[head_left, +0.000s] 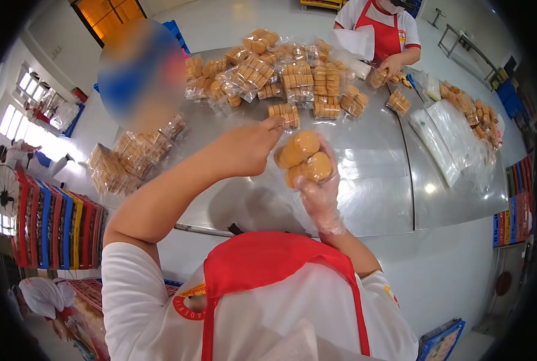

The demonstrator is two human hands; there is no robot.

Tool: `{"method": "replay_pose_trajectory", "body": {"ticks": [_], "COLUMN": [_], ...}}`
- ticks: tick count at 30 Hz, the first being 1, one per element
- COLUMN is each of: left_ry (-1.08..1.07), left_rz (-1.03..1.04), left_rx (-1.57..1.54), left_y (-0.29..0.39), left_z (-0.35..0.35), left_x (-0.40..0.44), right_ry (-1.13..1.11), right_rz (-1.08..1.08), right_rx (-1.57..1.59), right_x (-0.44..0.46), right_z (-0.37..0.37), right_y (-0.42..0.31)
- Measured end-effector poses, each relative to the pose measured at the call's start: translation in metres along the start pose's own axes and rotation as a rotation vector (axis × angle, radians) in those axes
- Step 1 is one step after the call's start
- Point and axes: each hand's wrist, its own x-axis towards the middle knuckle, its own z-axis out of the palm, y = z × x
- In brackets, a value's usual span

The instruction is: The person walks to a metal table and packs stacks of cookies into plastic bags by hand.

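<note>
My right hand (321, 201), in a clear plastic glove, grips a clear bag of round golden-brown cookies (307, 157) above the steel table. Bare and just left of that bag is my left hand (248, 146). Its fingers are drawn together toward the bag's upper left side; what they pinch, if anything, is hidden. Just beyond the fingertips lies a small cookie pack (285, 114). Farther back sits a heap of bagged cookies (253, 73), with more bagged cookies (137, 153) to the left.
The steel table (371, 207) has a seam on its right part. Flat clear plastic bags (446, 141) lie there beside more packed cookies (470, 108). Across the table a co-worker in a red apron (384, 39) handles a pack. Stacked coloured crates (58, 225) stand at left.
</note>
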Motion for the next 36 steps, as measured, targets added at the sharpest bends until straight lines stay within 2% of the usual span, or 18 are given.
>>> {"method": "replay_pose_trajectory", "body": {"ticks": [3,4,7,10,12,13,14,16,19,21,23,27,29,30,32,34,36], "left_ry": [-0.049,-0.082,-0.008,0.007,-0.018,-0.032,-0.034,-0.036,-0.174,-0.251,-0.254,-0.160,-0.153,-0.161,-0.181,-0.213,-0.194], "left_rz": [-0.017,-0.032,0.155,0.146,0.159,0.166,0.141,0.090,0.191,0.090,0.055,0.045,0.018,0.013,-0.001,-0.014,0.097], "left_rx": [-0.041,-0.047,-0.134,-0.007,0.037,0.059,0.029,-0.029,-0.062,-0.157,-0.195,-0.186,-0.207,-0.221,-0.263,-0.320,-0.262], "left_y": [0.015,0.020,0.010,0.048,0.056,0.059,0.063,0.072,0.084,0.099,0.102,0.093,0.090,0.089,0.087,0.087,0.089], "left_z": [-0.007,-0.008,0.033,0.058,0.072,0.079,0.084,0.091,0.086,0.067,0.066,0.083,0.082,0.080,0.073,0.067,0.079], "left_x": [0.006,0.007,0.010,0.000,0.001,0.002,0.001,0.000,-0.002,0.000,-0.002,-0.006,-0.009,-0.011,-0.012,-0.014,-0.015], "right_ry": [-0.066,-0.066,0.009,0.125,0.065,0.112,0.160,0.414,0.145,-0.041,-0.087,0.118,0.441,0.706,0.766,0.383,0.015], "right_rz": [0.067,0.068,0.334,0.774,0.676,0.690,0.702,0.839,0.627,0.470,0.446,0.672,0.729,0.711,0.652,0.619,0.577], "right_rx": [-0.289,-0.209,-0.245,0.044,0.100,0.199,0.298,0.635,0.175,-0.122,-0.192,0.114,-0.141,-0.477,-0.777,-0.684,-0.572], "right_x": [-0.008,-0.010,-0.012,-0.011,-0.028,-0.032,-0.034,-0.034,-0.025,-0.017,-0.014,-0.009,-0.012,-0.021,-0.030,-0.031,-0.031], "right_z": [-0.002,-0.004,-0.006,-0.002,-0.037,-0.044,-0.047,-0.045,-0.019,0.003,0.008,0.008,0.016,0.030,0.030,-0.003,-0.034], "right_y": [0.006,0.005,0.003,-0.012,0.041,0.053,0.061,0.069,0.066,0.059,0.059,0.059,0.068,0.083,0.096,0.092,0.085]}}
